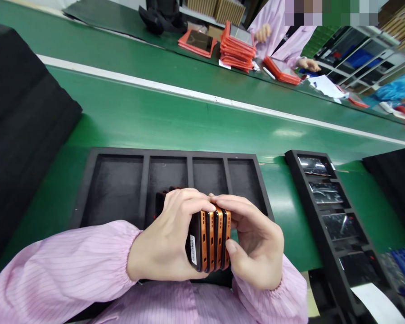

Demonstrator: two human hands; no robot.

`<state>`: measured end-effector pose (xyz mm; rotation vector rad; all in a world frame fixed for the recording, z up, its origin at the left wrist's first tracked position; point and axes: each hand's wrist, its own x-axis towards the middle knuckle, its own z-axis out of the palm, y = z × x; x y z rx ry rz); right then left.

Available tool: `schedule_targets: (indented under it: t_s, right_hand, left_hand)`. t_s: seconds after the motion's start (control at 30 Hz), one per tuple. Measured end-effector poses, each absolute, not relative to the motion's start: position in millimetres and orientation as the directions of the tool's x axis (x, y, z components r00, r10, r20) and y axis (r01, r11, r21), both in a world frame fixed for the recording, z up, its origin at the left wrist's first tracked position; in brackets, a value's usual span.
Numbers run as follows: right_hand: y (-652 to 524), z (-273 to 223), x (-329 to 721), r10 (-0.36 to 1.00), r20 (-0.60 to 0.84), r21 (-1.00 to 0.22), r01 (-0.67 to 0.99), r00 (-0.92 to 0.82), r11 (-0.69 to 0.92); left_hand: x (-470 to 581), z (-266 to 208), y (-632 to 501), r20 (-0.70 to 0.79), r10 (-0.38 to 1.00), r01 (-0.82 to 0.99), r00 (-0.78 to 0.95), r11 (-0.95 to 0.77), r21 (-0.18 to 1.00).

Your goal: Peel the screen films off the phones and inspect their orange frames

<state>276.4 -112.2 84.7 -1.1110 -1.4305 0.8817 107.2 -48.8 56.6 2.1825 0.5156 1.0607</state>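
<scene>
Several smartphones (212, 240) with orange frames and dark faces are held side by side as a stack, their port ends facing me. A white label shows on the leftmost one. My left hand (170, 243) is closed round the stack from the left, and my right hand (256, 243) grips it from the right, thumb against the near end. Below and behind the hands lies a black compartment tray (188, 173). Dark objects (159, 202) partly show behind my left hand; the hand hides most of them.
A narrow black tray (295, 180) with dark glossy panels in its compartments lies to the right. A black covered block (27, 108) stands at left. Across the green bench (175, 117), a person in pink sleeves (272, 27) is beside stacked red-orange sleeves (236, 49).
</scene>
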Motion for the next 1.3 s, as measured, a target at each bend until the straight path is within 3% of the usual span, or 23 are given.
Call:
schedule_targets:
  t_s: [0.33, 0.93, 1.3]
  right_hand:
    - [-105.5, 81.3, 273.6, 0.906, 0.421, -0.850, 0.368, 0.042, 0.378]
    - [-95.3, 67.9, 270.2, 0.874, 0.485, -0.846, 0.275, 0.041, 0.457]
    - [-93.0, 63.4, 269.9, 0.882, 0.455, -0.879, 0.219, 0.124, 0.423]
  left_hand:
    - [105.1, 57.5, -46.0, 0.526, 0.598, 0.062, 0.604, -0.694, 0.718]
    - [99.8, 54.5, -40.4, 0.477, 0.622, 0.005, 0.621, -0.612, 0.791]
    - [96.8, 52.3, -37.7, 0.465, 0.596, -0.055, 0.655, -0.575, 0.816]
